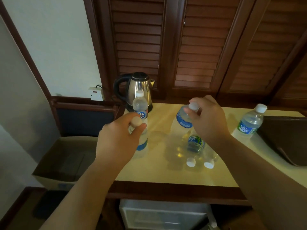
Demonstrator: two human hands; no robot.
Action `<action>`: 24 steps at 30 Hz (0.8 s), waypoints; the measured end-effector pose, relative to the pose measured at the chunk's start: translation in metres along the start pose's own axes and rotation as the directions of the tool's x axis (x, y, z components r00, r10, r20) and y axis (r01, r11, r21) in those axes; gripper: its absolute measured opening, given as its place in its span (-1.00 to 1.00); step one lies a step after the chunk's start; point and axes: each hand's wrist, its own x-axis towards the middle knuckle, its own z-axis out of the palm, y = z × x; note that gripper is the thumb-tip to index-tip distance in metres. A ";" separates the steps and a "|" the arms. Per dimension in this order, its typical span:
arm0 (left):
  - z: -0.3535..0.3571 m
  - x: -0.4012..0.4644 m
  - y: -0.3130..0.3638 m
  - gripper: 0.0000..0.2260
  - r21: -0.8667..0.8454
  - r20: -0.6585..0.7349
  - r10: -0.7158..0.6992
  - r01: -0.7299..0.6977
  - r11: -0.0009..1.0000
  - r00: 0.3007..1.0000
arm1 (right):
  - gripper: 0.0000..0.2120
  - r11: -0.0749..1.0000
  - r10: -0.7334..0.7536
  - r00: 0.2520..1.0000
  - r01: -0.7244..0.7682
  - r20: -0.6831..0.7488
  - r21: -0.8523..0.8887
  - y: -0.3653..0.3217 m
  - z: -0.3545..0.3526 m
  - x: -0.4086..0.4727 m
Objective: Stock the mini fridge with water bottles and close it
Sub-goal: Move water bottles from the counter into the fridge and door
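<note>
Far left: cardboard box [66,156] on the floor beside the counter, flaps open, wall socket [96,94] above it. Left hand [118,138] is closed around the neck of a blue-label bottle [142,145] standing upright on the yellow countertop [157,173], thumb and fingers pinched just under the cap. Directly behind it, a second upright bottle [140,105], blue label, white cap, apart from the hand. Steel kettle [138,90] with black handle sits behind that one at the counter's back edge. Centre: right hand [210,120] grips the cap end of another blue-label bottle [182,121], fingers wrapped round the cap; the bottle is tilted, and I cannot tell if its base is on the counter. Below that hand, two bottles lie on their sides, caps toward the camera: green-label bottle [194,148] and a clear bottle [210,159] just beside it, touching or nearly so. Far right: one more green-label bottle, upright [250,122], well apart from the rest, next to a dark tray [285,140]. Mini fridge [164,214] is under the counter, bottom centre; its white top and interior show, so the door looks open.
</note>
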 end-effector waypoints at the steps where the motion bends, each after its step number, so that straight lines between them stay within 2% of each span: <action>1: -0.004 -0.013 0.003 -0.74 -0.009 -0.034 0.008 -0.008 1.000 0.999 | -0.77 1.000 -0.020 0.998 0.020 -0.059 0.008 -0.006 -0.011 -0.016; 4: -0.021 -0.054 0.022 -0.79 -0.020 -0.145 0.072 -0.076 0.997 0.987 | -0.75 0.997 -0.037 0.981 0.050 -0.188 0.067 -0.028 -0.052 -0.066; 6: -0.035 -0.085 0.037 -0.80 -0.037 -0.202 0.119 -0.129 0.991 0.972 | -0.75 0.992 -0.025 0.978 0.049 -0.207 0.112 -0.040 -0.080 -0.100; 12: -0.049 -0.199 0.047 -0.76 -0.107 -0.241 0.054 -0.082 0.991 0.969 | -0.70 0.982 -0.100 0.994 0.104 -0.034 0.158 -0.047 -0.114 -0.206; 16: -0.030 -0.266 0.015 -0.79 -0.124 -0.208 -0.011 -0.015 0.992 0.978 | -0.71 0.973 -0.099 0.994 0.088 0.044 0.212 -0.031 -0.096 -0.276; 21: 0.017 -0.327 -0.046 -0.71 -0.059 -0.127 -0.093 0.086 0.995 0.988 | -0.68 0.982 -0.015 0.981 -0.022 0.196 0.187 0.001 -0.043 -0.351; 24: 0.056 -0.357 -0.091 -0.69 -0.048 -0.050 -0.188 0.185 0.981 0.981 | -0.70 0.978 0.056 0.961 -0.107 0.272 0.179 0.021 0.006 -0.390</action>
